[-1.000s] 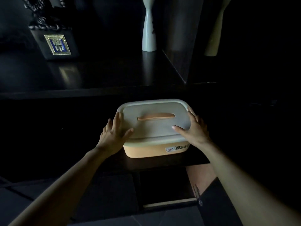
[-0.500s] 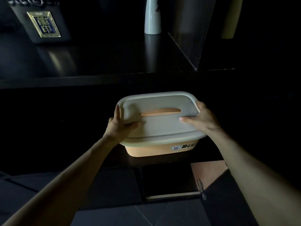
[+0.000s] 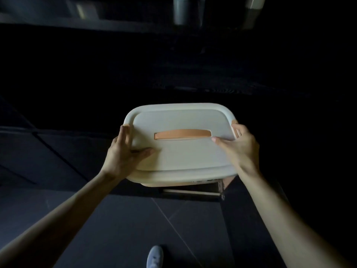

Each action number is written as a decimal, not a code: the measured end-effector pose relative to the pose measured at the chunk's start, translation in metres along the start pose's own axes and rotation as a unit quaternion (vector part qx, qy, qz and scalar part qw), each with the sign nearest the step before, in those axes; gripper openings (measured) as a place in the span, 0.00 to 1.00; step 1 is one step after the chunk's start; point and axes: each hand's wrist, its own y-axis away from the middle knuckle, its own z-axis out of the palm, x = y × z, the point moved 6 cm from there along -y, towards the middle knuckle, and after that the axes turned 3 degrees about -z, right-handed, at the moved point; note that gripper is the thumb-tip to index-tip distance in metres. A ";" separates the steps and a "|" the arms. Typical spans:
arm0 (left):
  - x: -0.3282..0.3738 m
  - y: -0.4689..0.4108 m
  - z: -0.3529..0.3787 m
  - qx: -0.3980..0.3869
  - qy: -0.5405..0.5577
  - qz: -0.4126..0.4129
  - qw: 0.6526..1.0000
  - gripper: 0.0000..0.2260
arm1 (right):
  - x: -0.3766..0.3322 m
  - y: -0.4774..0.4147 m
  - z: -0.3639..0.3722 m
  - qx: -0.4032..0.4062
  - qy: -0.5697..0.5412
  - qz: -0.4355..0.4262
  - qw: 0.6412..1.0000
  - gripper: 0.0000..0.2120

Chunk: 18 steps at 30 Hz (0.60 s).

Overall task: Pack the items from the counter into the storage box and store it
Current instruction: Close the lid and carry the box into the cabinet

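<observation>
The storage box (image 3: 181, 157) has a pale lid with an orange handle (image 3: 182, 134) set into its top, and its orange body shows only as a thin strip under the lid's near edge. I hold it in the air between both hands. My left hand (image 3: 123, 151) grips the left end, thumb lying on the lid and fingers round the rim. My right hand (image 3: 238, 146) grips the right end the same way, thumb stretched toward the handle. The box's contents are hidden by the lid.
A dark counter edge (image 3: 135, 26) runs across the top, with the base of a pale vase (image 3: 181, 10) on it. Below the box an open cabinet door with a hinge (image 3: 221, 187) shows. Dark floor tiles and a white shoe (image 3: 154, 257) lie beneath.
Both hands closed on the box ends and lifted it off the counter toward me. My view tilted down, so the counter slid to the top and the floor came into sight.
</observation>
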 end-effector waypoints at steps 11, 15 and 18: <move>-0.031 0.095 0.020 -0.003 -0.032 -0.021 0.999 0.37 | 0.065 0.089 -0.011 -0.108 0.047 0.046 0.992 0.46; -0.063 0.100 0.057 -0.038 -0.055 -0.033 0.997 0.44 | 0.112 0.106 0.007 -0.175 0.105 0.102 0.974 0.46; -0.090 0.097 0.087 -0.072 -0.057 -0.042 0.995 0.48 | 0.147 0.108 0.024 -0.205 0.117 0.134 0.963 0.42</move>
